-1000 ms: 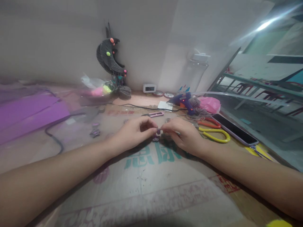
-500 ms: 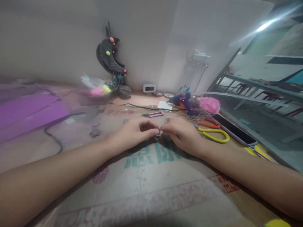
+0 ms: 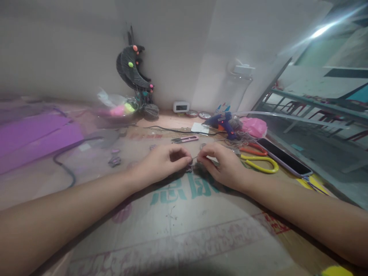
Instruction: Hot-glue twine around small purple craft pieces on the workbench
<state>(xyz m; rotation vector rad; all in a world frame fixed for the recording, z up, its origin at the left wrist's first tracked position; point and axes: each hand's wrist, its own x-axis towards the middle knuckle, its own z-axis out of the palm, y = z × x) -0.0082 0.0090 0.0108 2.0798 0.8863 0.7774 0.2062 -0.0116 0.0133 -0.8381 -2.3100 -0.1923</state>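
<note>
My left hand (image 3: 165, 163) is closed in a pinch over the cardboard, its thumb and forefinger pressed together. Just under those fingertips shows a small purple-grey piece (image 3: 189, 168), partly hidden, its kind unclear. A thin grey strand (image 3: 194, 157), perhaps yarn, spans the narrow gap between both pinches. At its other end my right hand (image 3: 222, 163) grips it between thumb and forefinger. Pink-handled thread snips (image 3: 185, 139) lie beyond my hands. Close to my right hand are yellow-handled scissors or pliers (image 3: 266, 165) and an orange handle (image 3: 257, 150).
A blue glue gun (image 3: 222, 122) with a red light sits behind, near grey yarn and a pink bundle (image 3: 254, 127). A phone (image 3: 283, 156) lies at right. Small purple-grey scraps (image 3: 114, 161) lie left. A decorated dark crescent (image 3: 129, 67) stands by the wall near a small clock (image 3: 181, 107).
My right fingertips have drawn slightly right, away from my left ones, and the strand now shows between them. My left hand has barely moved.
</note>
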